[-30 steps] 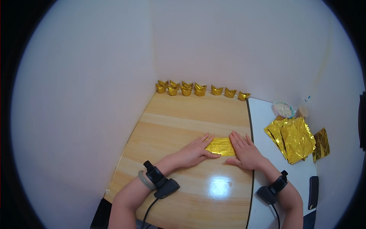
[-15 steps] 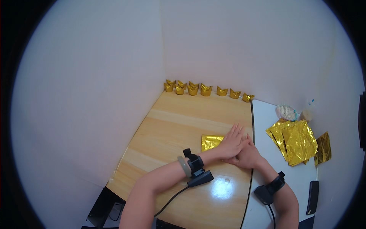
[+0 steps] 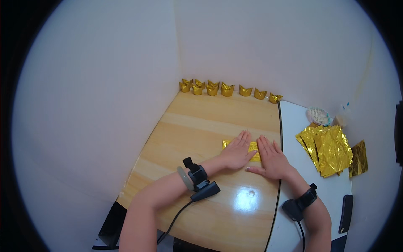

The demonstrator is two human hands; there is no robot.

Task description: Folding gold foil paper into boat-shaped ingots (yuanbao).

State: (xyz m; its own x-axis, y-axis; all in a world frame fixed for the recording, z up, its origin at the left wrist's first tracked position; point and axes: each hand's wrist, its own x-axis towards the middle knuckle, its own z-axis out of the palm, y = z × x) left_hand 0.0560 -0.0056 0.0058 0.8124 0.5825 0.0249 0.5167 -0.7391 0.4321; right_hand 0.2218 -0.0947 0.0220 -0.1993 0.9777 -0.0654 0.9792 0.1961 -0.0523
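Note:
A folded strip of gold foil paper (image 3: 254,156) lies flat on the wooden tabletop (image 3: 201,122). Across its left part rests my left hand (image 3: 238,152), palm down with fingers stretched out. My right hand (image 3: 272,158) lies flat at the strip's right end, its thumb apart from the fingers. The two hands are close together but separate, and they cover much of the foil. On each wrist sits a black strapped device with a cable; a pale bangle (image 3: 185,178) is also on my left arm.
Several folded gold foil boat shapes (image 3: 227,89) line the table's far edge. On the white surface (image 3: 294,122) to the right lie a stack of gold foil sheets (image 3: 333,150), a white netted item (image 3: 318,116) and a dark elongated object (image 3: 346,213). Walls enclose the back and sides.
My left hand has slid left off my right hand onto the foil strip. The hands were overlapping and are now apart, with the foil showing between them. The view has shifted slightly.

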